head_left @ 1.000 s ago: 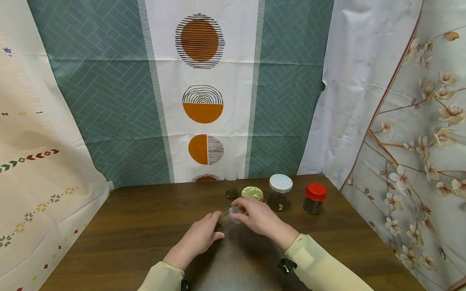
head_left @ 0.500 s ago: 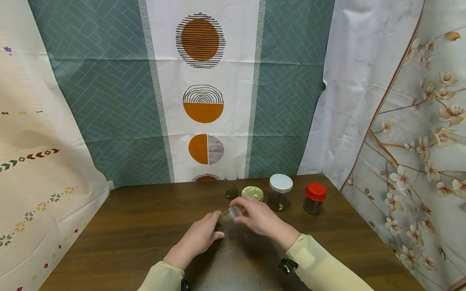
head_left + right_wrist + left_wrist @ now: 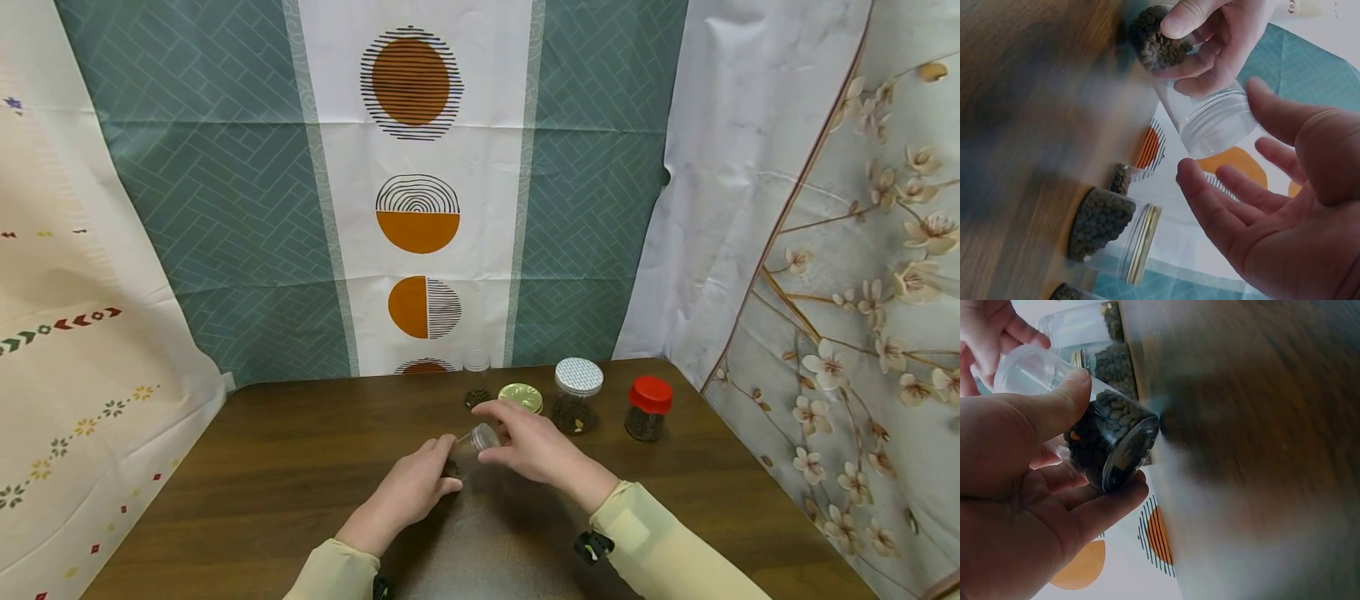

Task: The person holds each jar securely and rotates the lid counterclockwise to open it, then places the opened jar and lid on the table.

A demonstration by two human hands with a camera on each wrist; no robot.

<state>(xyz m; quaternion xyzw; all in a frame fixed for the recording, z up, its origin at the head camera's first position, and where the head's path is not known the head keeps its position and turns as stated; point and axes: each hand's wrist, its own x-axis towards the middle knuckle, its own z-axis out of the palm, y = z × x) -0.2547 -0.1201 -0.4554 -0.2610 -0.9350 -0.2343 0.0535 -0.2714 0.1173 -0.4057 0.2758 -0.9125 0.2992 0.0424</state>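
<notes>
My left hand (image 3: 412, 485) grips a clear plastic jar (image 3: 1113, 422) partly filled with dark pellet-like pieces. The jar leans over the table, its base down and its clear screw lid (image 3: 1219, 125) toward my right hand. Thumb and fingers wrap the jar's lower part. Around the lid, my right hand (image 3: 534, 446) is spread, with the thumb beside one edge and the forefinger by the opposite edge. In the right wrist view the fingers look loose; whether the thumb touches the lid is hard to tell.
Behind the hands stand a clear-lidded jar (image 3: 477, 398), a gold-lidded jar (image 3: 1110, 228), a jar with a white patterned lid (image 3: 577, 400) and a red-lidded jar (image 3: 647, 408). They stand on a brown wooden table (image 3: 300, 450), with patterned curtains (image 3: 225, 208) behind.
My right fingers have loosened and spread from the lid they pinched a second ago, so more of it shows. The left hand and jar have stayed put.
</notes>
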